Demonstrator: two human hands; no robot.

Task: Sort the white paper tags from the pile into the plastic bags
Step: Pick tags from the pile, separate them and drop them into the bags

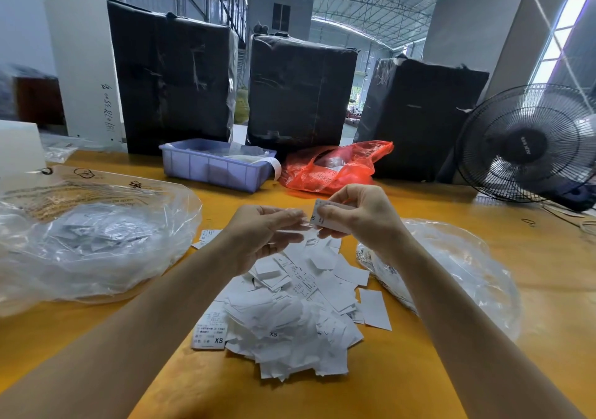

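A small stack of white tags is pinched in the right hand, centre of frame, above the tag pile on the yellow table. The left hand is held half-curled, fingertips at a thin transparent strip; a firm grip cannot be told. Clear plastic bags lie at left and right of the pile.

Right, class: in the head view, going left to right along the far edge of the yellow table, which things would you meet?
Purple plastic bin → red plastic bag → black fan.
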